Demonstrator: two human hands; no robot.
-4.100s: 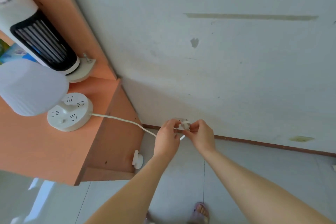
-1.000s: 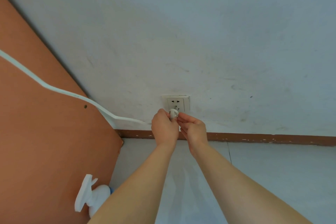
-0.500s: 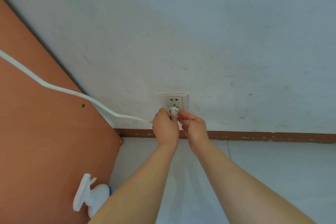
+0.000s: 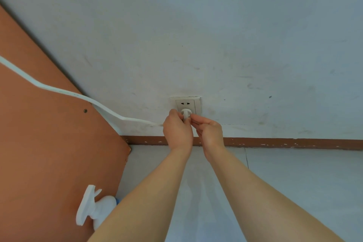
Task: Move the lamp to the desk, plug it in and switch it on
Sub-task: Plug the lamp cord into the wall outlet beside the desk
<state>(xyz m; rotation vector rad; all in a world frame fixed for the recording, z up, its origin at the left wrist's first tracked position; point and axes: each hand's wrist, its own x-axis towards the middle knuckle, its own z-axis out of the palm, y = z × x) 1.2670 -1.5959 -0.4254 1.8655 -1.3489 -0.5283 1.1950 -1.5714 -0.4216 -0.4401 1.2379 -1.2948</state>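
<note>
A white plug [image 4: 186, 113] sits against the lower holes of a white wall socket [image 4: 186, 104] low on the wall. My left hand [image 4: 176, 130] pinches the plug from the left, and the fingertips of my right hand [image 4: 208, 131] hold it from the right. A flat white cable [image 4: 59, 91] runs from the upper left across the orange desk side panel [image 4: 49, 143] and disappears behind my left hand. The lamp itself is out of view.
A white hook [image 4: 88, 205] is stuck low on the desk panel, with a white object beside it. A brown skirting board [image 4: 284, 143] runs along the wall's foot above the pale tiled floor [image 4: 294, 192].
Since four seconds ago the view has dropped to the socket. Over the last second both hands have pushed the plug up and into the socket's lower holes.
</note>
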